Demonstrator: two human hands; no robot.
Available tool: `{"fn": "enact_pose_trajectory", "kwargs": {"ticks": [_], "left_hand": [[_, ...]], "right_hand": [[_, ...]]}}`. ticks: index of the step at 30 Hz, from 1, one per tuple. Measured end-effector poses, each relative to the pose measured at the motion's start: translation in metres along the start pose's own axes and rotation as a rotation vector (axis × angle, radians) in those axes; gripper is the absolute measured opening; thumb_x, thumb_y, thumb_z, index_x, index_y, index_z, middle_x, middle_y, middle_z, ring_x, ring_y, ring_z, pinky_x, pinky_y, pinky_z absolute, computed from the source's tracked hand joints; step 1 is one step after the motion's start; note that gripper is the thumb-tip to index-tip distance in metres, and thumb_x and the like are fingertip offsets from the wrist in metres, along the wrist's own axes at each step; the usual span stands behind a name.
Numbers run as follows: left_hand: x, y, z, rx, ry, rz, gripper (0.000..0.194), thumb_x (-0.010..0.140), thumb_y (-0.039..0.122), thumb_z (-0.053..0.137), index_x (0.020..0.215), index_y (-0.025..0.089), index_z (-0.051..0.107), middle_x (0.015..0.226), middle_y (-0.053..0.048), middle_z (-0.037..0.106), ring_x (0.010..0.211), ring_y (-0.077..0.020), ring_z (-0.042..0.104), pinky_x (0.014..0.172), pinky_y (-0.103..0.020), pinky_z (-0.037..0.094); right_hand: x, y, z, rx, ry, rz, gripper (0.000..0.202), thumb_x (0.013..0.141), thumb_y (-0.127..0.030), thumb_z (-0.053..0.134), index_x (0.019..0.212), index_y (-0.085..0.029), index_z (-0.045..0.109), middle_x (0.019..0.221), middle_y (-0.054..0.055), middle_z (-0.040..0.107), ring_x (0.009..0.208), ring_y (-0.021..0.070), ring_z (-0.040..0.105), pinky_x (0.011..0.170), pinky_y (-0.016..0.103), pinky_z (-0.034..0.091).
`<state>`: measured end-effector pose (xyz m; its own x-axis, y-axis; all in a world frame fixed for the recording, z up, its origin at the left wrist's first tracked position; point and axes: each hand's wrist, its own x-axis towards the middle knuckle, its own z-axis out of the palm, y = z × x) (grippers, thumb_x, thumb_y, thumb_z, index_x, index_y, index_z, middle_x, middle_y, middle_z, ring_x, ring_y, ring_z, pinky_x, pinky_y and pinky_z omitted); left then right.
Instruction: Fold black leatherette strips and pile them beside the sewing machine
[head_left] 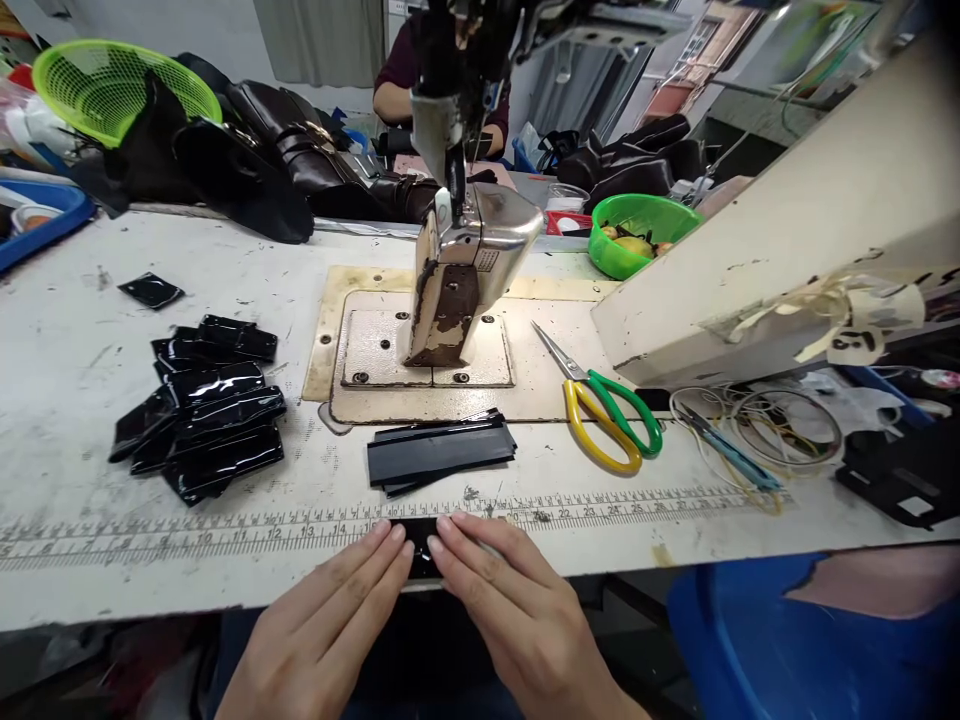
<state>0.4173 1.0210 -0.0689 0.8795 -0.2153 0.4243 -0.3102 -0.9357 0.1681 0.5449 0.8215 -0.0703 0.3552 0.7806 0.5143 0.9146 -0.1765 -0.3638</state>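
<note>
A short glossy black strip (pixel 424 560) lies at the front edge of the white table, across the printed measuring scale. On its left end are the fingertips of my left hand (pixel 322 625), and my right hand (pixel 517 615) holds the right end the same way. Both hands keep their fingers together; the thumbs are mostly hidden. Just beyond, a small stack of flat black strips (pixel 442 455) rests before the sewing machine post (pixel 472 260). To the left lies a heap of shiny black folded pieces (pixel 217 400), with one single piece (pixel 151 290) behind it.
Scissors (pixel 600 410) with yellow and green handles lie right of the strips. Farther right are blue thread snips (pixel 731 450) among loose thread. Dark leather boots (pixel 292 150), a lime basket (pixel 124 85) and a green bowl (pixel 637 235) stand behind. Another person (pixel 397 85) sits opposite.
</note>
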Motion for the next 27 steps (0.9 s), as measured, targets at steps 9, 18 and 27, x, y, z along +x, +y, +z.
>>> {"fn": "enact_pose_trajectory", "kwargs": {"ticks": [9,18,27], "left_hand": [[-0.004,0.001,0.002,0.03,-0.021,0.022,0.041,0.099,0.006,0.045,0.139,0.004,0.055,0.149,-0.013,0.054,0.145,-0.0242,0.042,0.118,-0.034,0.04],[-0.004,0.017,0.006,0.115,0.038,-0.175,0.042,0.096,0.009,0.057,0.137,0.018,0.06,0.109,-0.006,0.064,0.11,-0.0191,0.056,0.113,-0.037,0.038],[0.001,0.012,0.0,0.037,0.012,-0.175,0.042,0.097,0.006,0.054,0.136,0.017,0.06,0.108,-0.006,0.061,0.108,-0.0165,0.057,0.111,-0.035,0.041]], "right_hand": [[0.0,0.0,0.001,0.006,0.012,0.0,0.03,0.1,-0.003,0.051,0.125,-0.01,0.067,0.127,0.007,0.071,0.125,0.0219,0.061,0.104,0.038,0.057],[-0.002,-0.011,0.002,-0.057,0.054,0.073,0.034,0.103,-0.005,0.044,0.127,-0.008,0.067,0.114,0.015,0.071,0.128,0.022,0.059,0.107,0.037,0.054],[-0.006,-0.011,0.007,-0.107,0.048,0.043,0.035,0.098,-0.002,0.048,0.127,-0.006,0.067,0.112,0.013,0.073,0.125,0.0254,0.061,0.108,0.042,0.054]]}}
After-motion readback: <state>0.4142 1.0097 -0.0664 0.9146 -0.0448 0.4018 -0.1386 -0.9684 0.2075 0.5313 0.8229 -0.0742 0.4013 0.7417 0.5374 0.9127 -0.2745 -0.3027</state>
